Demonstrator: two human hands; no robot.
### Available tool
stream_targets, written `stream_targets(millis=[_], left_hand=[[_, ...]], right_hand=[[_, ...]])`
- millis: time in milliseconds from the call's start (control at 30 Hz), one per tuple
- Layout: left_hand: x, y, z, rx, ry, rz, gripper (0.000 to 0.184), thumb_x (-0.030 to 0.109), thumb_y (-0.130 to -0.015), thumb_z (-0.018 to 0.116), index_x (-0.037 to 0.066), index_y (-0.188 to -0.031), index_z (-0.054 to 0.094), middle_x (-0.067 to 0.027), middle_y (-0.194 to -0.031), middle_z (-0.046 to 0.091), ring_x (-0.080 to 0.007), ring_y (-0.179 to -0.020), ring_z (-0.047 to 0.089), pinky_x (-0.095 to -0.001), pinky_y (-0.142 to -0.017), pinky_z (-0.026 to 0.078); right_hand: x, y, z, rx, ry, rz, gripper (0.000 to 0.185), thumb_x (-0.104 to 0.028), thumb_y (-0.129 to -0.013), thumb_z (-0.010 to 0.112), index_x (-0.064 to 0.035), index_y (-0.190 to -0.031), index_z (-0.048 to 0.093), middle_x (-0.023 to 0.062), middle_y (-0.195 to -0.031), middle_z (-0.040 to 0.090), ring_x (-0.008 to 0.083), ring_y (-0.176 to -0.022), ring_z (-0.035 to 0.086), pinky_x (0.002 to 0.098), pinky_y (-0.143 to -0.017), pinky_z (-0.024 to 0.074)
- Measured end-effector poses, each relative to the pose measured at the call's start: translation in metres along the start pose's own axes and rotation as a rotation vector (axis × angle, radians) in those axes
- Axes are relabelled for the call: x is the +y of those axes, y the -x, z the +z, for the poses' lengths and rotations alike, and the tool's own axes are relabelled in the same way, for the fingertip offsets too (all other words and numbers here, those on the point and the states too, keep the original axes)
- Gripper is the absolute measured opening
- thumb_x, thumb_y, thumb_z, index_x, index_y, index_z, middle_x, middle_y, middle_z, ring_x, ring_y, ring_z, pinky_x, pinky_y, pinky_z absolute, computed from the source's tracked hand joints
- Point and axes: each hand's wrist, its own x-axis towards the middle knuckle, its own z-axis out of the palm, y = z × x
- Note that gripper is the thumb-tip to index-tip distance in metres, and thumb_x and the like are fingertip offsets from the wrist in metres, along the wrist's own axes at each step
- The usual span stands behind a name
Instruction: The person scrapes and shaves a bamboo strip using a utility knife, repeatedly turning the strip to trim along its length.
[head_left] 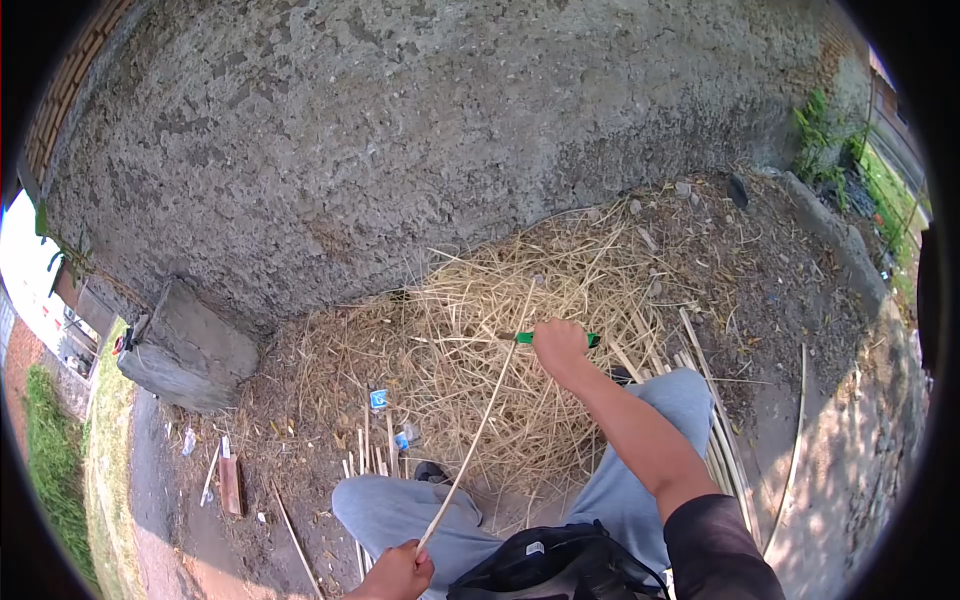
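Note:
My left hand [398, 574] is closed around the lower end of a long, thin bamboo strip [476, 440], down by my left knee. The strip slants up and away over a heap of pale shavings [470, 310]. My right hand [561, 345] grips a green-handled knife [527, 338] above that heap. Its short dark blade points left and lies at the strip's upper part; whether it cuts in, I cannot tell. Most of the handle is hidden by my fingers.
A rough wall [400, 130] rises in front. On the left is a concrete block [200, 350], with a brick [230, 485] nearer. Pale strips [720, 440] lie by my right leg, others [377, 450] by my left knee. A black bag [540, 565] rests at my lap.

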Motion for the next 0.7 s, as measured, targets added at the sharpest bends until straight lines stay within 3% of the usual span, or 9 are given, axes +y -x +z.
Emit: stream_targets(millis=[33, 100, 233, 367, 467, 600, 700], left_hand=[[0.007, 0.009, -0.006, -0.001, -0.001, 0.0, 0.018, 0.014, -0.089, 0.053, 0.002, -0.076, 0.053, -0.0147, -0.056, 0.047, -0.024, -0.051, 0.048, -0.0395, -0.05, 0.04], [0.02, 0.025, -0.02, -0.154, -0.053, -0.199, 0.018, 0.014, -0.085, 0.05, -0.002, -0.079, 0.051, -0.0245, -0.063, 0.049, -0.036, -0.059, 0.052, -0.0457, -0.058, 0.043], [-0.007, 0.056, -0.02, -0.076, -0.141, -0.041, 0.018, 0.017, -0.087, 0.05, 0.0, -0.08, 0.053, -0.0236, -0.067, 0.054, -0.0405, -0.064, 0.054, -0.0462, -0.059, 0.043], [0.014, 0.067, -0.034, -0.175, -0.033, -0.147, 0.022, 0.023, -0.087, 0.053, 0.001, -0.081, 0.055, -0.0234, -0.069, 0.058, -0.0394, -0.065, 0.058, -0.0454, -0.059, 0.045], [0.01, 0.081, -0.036, -0.136, -0.014, -0.151, 0.024, 0.025, -0.086, 0.055, 0.001, -0.081, 0.057, -0.0232, -0.068, 0.059, -0.0388, -0.063, 0.059, -0.0452, -0.058, 0.045], [-0.001, 0.085, -0.033, -0.097, -0.005, -0.036, 0.025, 0.023, -0.086, 0.056, -0.001, -0.079, 0.058, -0.0246, -0.065, 0.057, -0.0394, -0.06, 0.06, -0.045, -0.055, 0.045], [-0.005, 0.085, -0.034, -0.137, -0.056, -0.115, 0.023, 0.021, -0.086, 0.056, -0.001, -0.081, 0.059, -0.0244, -0.065, 0.058, -0.0395, -0.06, 0.061, -0.0452, -0.055, 0.046]], right_hand=[[0.004, -0.002, 0.001, 0.0, -0.001, 0.001, 0.016, -0.012, -0.08, 0.058, -0.0036, -0.076, 0.071, 0.0157, -0.076, 0.069, 0.0316, -0.072, 0.069, 0.0428, -0.062, 0.0541], [0.013, -0.003, 0.006, 0.002, 0.044, 0.012, 0.013, -0.01, -0.081, 0.06, -0.0052, -0.083, 0.072, 0.0146, -0.083, 0.07, 0.0301, -0.079, 0.07, 0.0406, -0.065, 0.0555], [0.02, -0.001, 0.018, -0.056, 0.056, 0.027, 0.015, -0.013, -0.081, 0.059, -0.0042, -0.083, 0.071, 0.0153, -0.084, 0.069, 0.0308, -0.08, 0.07, 0.0414, -0.066, 0.0551], [0.034, 0.0, 0.025, -0.087, 0.111, 0.038, 0.015, -0.014, -0.083, 0.059, -0.0066, -0.085, 0.071, 0.0139, -0.085, 0.07, 0.0298, -0.082, 0.07, 0.0406, -0.067, 0.0554], [0.035, 0.0, 0.032, -0.088, 0.133, 0.071, 0.015, -0.015, -0.084, 0.059, -0.0075, -0.087, 0.071, 0.013, -0.087, 0.07, 0.0287, -0.083, 0.07, 0.0401, -0.069, 0.0554], [0.029, 0.002, 0.03, -0.127, 0.155, 0.063, 0.013, -0.014, -0.084, 0.06, -0.0073, -0.087, 0.072, 0.0129, -0.092, 0.07, 0.0276, -0.086, 0.07, 0.0396, -0.07, 0.0553], [0.03, -0.002, 0.034, -0.214, 0.185, 0.051, 0.012, -0.013, -0.085, 0.062, -0.0064, -0.088, 0.072, 0.0144, -0.094, 0.069, 0.0272, -0.088, 0.07, 0.0392, -0.07, 0.0555]])
